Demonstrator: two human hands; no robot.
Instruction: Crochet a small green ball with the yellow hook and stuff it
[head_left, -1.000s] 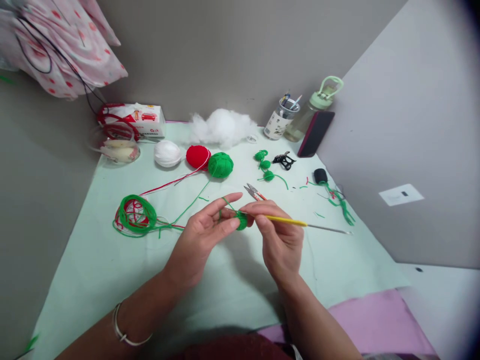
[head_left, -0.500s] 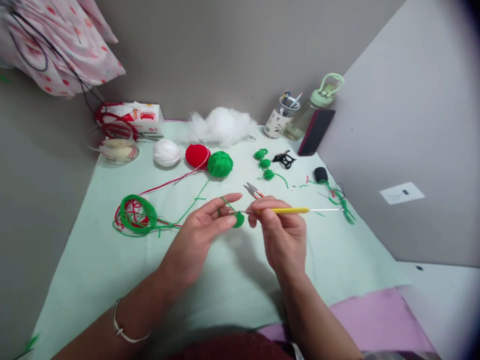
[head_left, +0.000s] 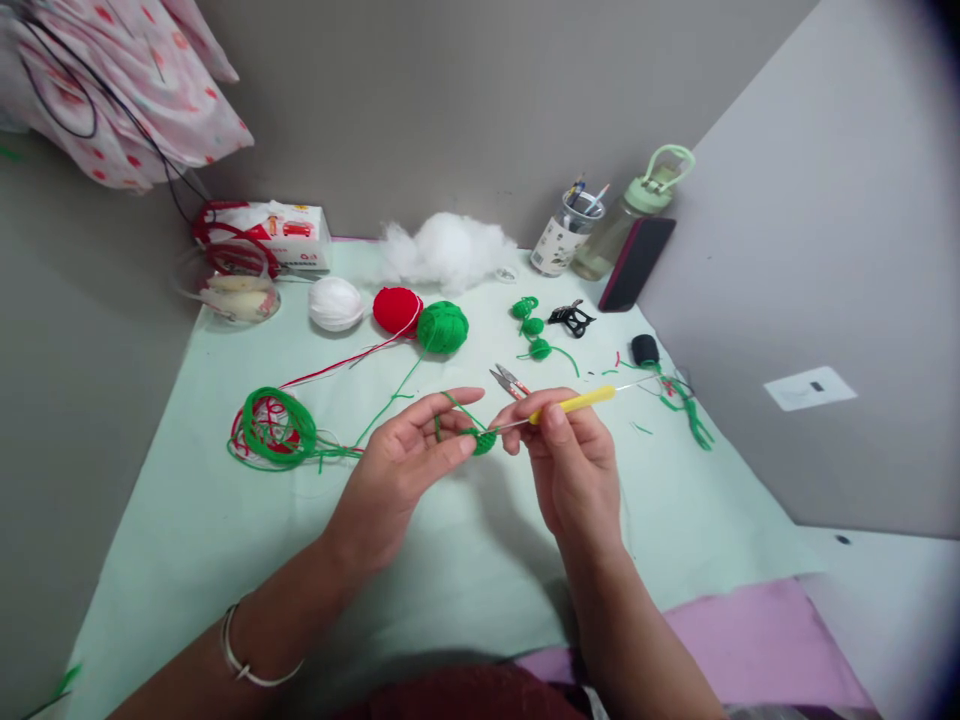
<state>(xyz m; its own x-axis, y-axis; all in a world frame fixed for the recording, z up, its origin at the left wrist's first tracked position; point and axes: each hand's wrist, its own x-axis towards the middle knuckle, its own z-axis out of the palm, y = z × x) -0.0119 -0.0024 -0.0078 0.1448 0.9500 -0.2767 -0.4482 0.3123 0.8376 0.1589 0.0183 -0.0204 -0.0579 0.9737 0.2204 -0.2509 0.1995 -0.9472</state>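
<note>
A small green crochet piece (head_left: 485,442) is pinched between the thumb and fingers of my left hand (head_left: 401,465). Green yarn loops over that hand's raised index finger and runs down to the piece. My right hand (head_left: 574,450) grips a crochet hook (head_left: 581,402) by its yellow handle, the metal tip at the edge of the green piece. From the green yarn ball (head_left: 442,328) a strand leads down toward the left hand. Scissors (head_left: 510,382) lie just beyond my right fingers, their handles hidden behind the hand.
White (head_left: 335,304) and red (head_left: 397,311) yarn balls sit beside the green one. Tangled yarn (head_left: 274,430) lies left. Behind are stuffing (head_left: 450,250), a pen cup (head_left: 562,235), a bottle (head_left: 622,225) and a phone (head_left: 637,265). Small green crocheted pieces (head_left: 532,326) and black clips (head_left: 574,318) lie right of centre.
The crochet hook has tilted, its yellow handle rising at the right and its tip shifting slightly right. My right hand has turned with it. The left hand keeps its pinch on the green piece.
</note>
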